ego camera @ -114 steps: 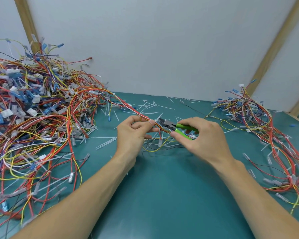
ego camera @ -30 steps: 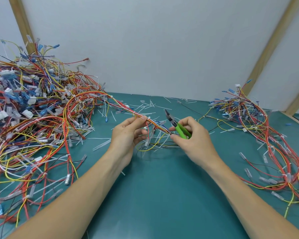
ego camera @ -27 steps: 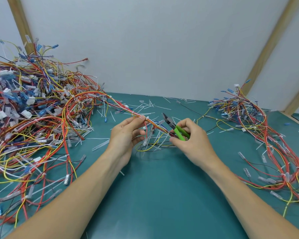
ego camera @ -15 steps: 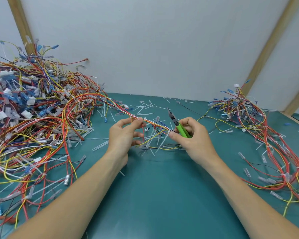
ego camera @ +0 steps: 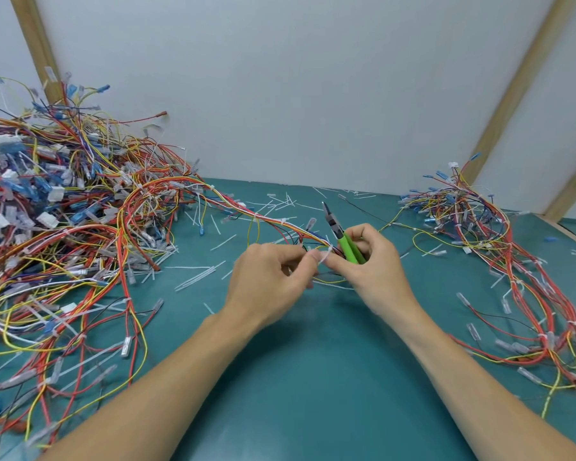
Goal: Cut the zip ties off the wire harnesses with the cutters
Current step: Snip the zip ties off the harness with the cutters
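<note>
Over the green table [ego camera: 313, 377] the left hand [ego camera: 266, 281] pinches the white zip tie [ego camera: 326, 253] on the wire harness [ego camera: 280, 224], while the right hand [ego camera: 373, 261] grips the green-handled cutters [ego camera: 341, 237] pointing away, so pull the tie gently off without tugging the wires.

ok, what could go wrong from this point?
1. The right hand holds the green-handled cutters with the tip pointing up and away, while its fingers also pinch a white zip tie against the left hand; swinging the blades back could nick a finger.
2. The tie sits tight on the wire harness, so a cut might catch insulation.
</note>
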A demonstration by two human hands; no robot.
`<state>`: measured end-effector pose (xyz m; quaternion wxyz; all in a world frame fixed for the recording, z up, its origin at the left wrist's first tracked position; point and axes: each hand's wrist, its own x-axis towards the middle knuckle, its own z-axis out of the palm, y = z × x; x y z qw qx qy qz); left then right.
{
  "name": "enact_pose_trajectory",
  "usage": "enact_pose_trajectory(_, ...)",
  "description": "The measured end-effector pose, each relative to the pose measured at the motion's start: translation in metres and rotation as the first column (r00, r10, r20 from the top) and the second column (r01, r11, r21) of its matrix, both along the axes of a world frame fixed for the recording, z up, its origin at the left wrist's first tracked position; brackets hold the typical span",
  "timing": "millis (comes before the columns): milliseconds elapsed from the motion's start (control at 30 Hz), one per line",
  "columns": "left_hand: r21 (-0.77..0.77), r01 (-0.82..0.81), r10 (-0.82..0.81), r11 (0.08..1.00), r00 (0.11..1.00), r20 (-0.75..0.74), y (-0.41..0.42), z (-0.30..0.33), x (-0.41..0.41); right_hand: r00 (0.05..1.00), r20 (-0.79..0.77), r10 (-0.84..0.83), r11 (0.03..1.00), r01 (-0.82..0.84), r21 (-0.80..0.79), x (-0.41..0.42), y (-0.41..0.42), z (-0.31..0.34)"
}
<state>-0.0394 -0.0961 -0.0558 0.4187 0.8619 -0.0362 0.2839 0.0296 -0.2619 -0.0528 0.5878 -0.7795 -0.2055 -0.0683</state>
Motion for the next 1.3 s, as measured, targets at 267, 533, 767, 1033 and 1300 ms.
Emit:
enact_pose_trajectory(267,-0.012,-0.13,0.127,0.991,0.985,-0.119,0.01,0.005,0.003,1.0,0.003,0.024,1.0,-0.024,0.004,-0.007,0.002,0.001)
enact_pose_trajectory(533,-0.458,0.167,-0.258,0.873,0.955,-0.143,0.002,-0.002,0.009,0.988,-0.076,0.134,0.986,-0.125,0.112,-0.008,0.003,0.006)
enact_pose_trajectory(767,-0.675,0.234,-0.408,0.7,0.907,-0.108,0.0,0.001,0.008,0.964,-0.178,0.198,0.965,-0.16,0.206,-0.015,0.008,0.012)
enact_pose_trajectory(1033,-0.705,0.016,-0.17,0.709,0.974,-0.15,0.0,0.002,0.009,0.971,-0.186,0.151,0.965,-0.104,0.242,-0.016,0.009,0.013)
enact_pose_trajectory(1300,-0.814,-0.185,0.002,0.55,0.975,-0.221,0.01,0.006,0.008,0.97,-0.24,0.046,0.958,0.025,0.285,-0.005,0.002,0.014)
